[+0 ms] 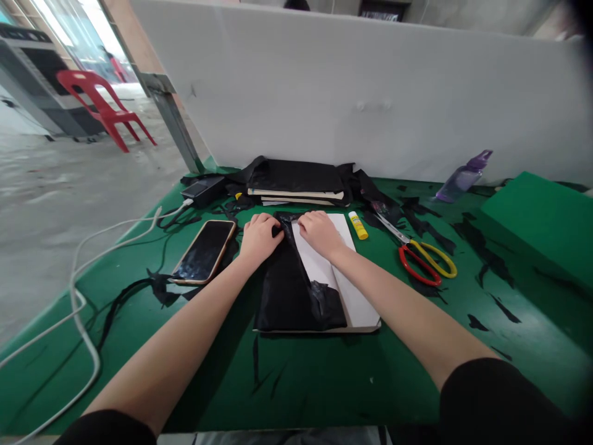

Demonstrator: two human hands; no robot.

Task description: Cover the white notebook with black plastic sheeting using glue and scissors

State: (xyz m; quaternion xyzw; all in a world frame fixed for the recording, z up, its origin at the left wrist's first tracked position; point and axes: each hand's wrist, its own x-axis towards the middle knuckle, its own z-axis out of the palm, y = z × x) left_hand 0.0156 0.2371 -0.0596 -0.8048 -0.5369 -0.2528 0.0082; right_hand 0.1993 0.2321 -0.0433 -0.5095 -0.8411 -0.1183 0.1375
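A book [359, 296] with white pages lies in front of me on the green table, black material [285, 290] over its left part and folded over at the top and bottom edges. My left hand [261, 237] rests at the book's upper left, fingers curled on the black material's edge; what they pinch is hidden. At the top fold, my right hand [319, 232] presses with bent fingers on the black strip beside the white page. A yellow glue stick [358, 225] lies just right of the book. Scissors [410, 244] with red and yellow handles lie farther right.
Behind the book is a stack of black-covered books [299, 179]. A phone [204, 252], a black box [201, 190] and white cables [83, 303] are on the left. Black scraps [426, 222], a purple bottle [463, 178] and a green box [546, 228] are on the right. A white partition [361, 93] stands behind.
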